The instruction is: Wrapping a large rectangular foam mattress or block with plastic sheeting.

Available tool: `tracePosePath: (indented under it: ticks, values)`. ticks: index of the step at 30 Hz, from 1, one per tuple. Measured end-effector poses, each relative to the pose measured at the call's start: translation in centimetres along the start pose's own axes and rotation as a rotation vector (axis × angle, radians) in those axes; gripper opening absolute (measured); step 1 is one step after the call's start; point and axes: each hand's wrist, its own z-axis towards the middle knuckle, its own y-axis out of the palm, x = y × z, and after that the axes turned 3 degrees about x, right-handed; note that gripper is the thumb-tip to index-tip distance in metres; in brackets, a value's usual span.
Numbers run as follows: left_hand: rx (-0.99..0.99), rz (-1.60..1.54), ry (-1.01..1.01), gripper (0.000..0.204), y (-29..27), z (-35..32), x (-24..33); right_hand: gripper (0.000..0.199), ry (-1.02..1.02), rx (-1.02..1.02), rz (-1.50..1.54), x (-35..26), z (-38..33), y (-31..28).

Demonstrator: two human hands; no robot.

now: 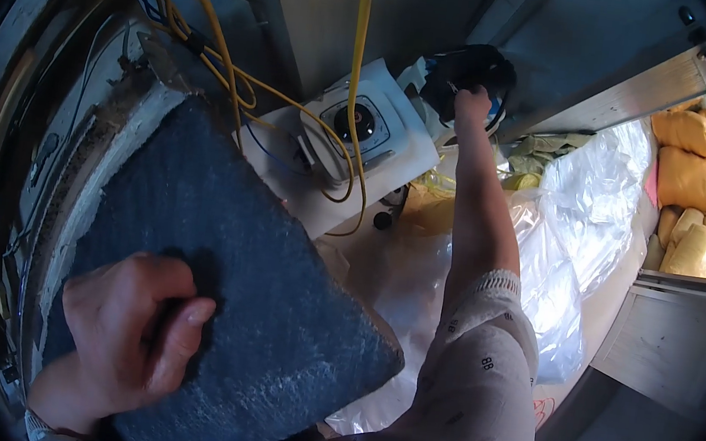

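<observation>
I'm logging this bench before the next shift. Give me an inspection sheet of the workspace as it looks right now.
Surface: white bench top, mostly covered; clear plastic sheeting spills over its right side.
Job's things: dark blue felt-like slab, tilted, resting on the left; black bundle at the far end.
Clutter: white device with a round black dial; crumpled yellowish wrapping.
Grippers: left hand is curled on the slab; right hand is stretched out to the black bundle, grip hidden.
Cables: yellow cables loop over the device; blue wires behind.
Surroundings: yellow sacks stacked at right; wooden shelf below them.
</observation>
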Motion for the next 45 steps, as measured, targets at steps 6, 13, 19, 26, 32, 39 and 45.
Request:
tracePosePath:
  ticks: [6,13,19,26,32,39,45]
  values:
    - [0.052,-0.017,0.008,0.008,0.3,0.6,1.2,0.042,-0.062,-0.244,0.568,0.6,-18.3,-11.1]
    - [0.157,0.050,0.184,0.016,1.7,0.4,-0.8,0.037,0.265,-0.424,0.573,6.0,-37.9,-23.1]
    - [0.018,0.149,0.078,0.021,0.0,-1.1,0.5,0.037,0.590,-0.540,0.437,10.5,-47.6,-29.0]
    - [0.203,0.027,0.297,0.028,-6.3,-15.0,2.2,0.036,0.745,-0.694,0.279,15.1,-52.8,-33.9]
    - [0.540,0.342,-0.100,0.020,-10.5,-42.2,2.7,0.034,0.558,-0.940,0.150,10.7,-53.3,-33.2]
    - [0.657,0.404,-0.880,0.012,-2.2,-67.3,5.5,0.035,0.160,-0.982,0.124,0.3,-52.6,-30.1]
    - [0.843,0.368,-1.327,0.019,-1.1,-77.2,1.6,0.026,-0.064,-1.116,0.238,-8.7,-58.0,-29.2]
